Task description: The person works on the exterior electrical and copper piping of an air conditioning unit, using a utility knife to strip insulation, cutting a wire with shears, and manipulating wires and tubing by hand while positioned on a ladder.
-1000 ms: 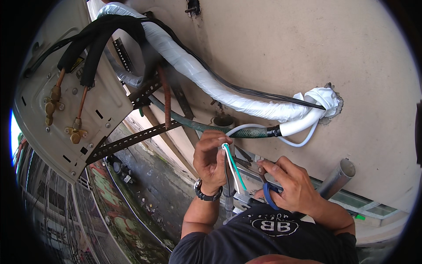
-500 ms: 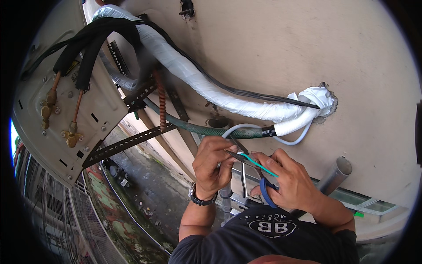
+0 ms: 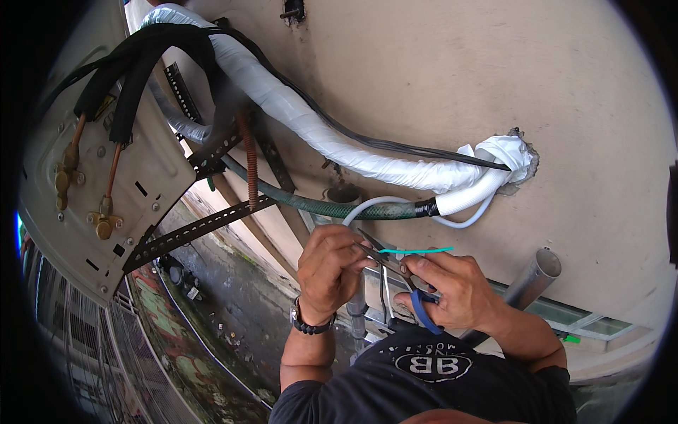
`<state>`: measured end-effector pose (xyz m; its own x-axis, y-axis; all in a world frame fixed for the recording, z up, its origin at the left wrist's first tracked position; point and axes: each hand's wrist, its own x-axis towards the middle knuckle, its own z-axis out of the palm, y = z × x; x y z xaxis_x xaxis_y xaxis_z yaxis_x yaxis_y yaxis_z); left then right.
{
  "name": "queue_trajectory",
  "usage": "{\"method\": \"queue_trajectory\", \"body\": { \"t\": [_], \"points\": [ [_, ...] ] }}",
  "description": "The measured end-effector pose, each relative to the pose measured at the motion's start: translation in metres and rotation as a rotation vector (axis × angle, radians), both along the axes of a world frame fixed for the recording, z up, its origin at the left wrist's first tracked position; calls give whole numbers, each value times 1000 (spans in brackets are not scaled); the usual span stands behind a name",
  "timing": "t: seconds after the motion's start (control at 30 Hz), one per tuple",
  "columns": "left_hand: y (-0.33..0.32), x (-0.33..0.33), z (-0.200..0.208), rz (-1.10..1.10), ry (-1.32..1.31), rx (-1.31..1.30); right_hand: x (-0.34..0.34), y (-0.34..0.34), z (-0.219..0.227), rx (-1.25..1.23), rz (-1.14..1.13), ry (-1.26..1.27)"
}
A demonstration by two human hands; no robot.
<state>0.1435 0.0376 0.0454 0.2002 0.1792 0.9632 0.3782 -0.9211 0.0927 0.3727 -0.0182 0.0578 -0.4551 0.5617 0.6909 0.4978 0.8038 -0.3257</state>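
My left hand (image 3: 329, 272) is closed in a pinch on the end of a thin grey cable (image 3: 387, 201) that loops up behind the fingers. A bright green wire (image 3: 420, 251) sticks out from this pinch toward the right. My right hand (image 3: 455, 290) has its fingers through the blue handles (image 3: 426, 311) of a pair of scissors. Their dark blades (image 3: 385, 261) are spread and lie across the green wire close to my left fingertips. A white wire and a dark one hang below the blades. The exact grip of my left fingers is partly hidden.
A white-wrapped pipe bundle (image 3: 304, 116) runs along the wall (image 3: 452, 71) into a hole. Below it is a green hose (image 3: 318, 205). An outdoor unit's panel (image 3: 134, 205) stands at left on a perforated bracket (image 3: 201, 233). A grey pipe (image 3: 538, 272) juts out at right.
The green wire has swung up to lie nearly level, where it slanted down to the right before. Both hands have shifted slightly left with the scissors, and the whole view has drifted a little.
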Motion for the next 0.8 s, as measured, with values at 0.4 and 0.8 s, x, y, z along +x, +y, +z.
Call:
{"method": "queue_trajectory", "body": {
  "t": [0.4,0.8],
  "points": [
    [7,-35,1,-227,29,-205,13,-5,-16,-563,192,261],
    [-9,-25,11,-172,95,-251,-20,5,-6,-1035,501,478]
  ]
}}
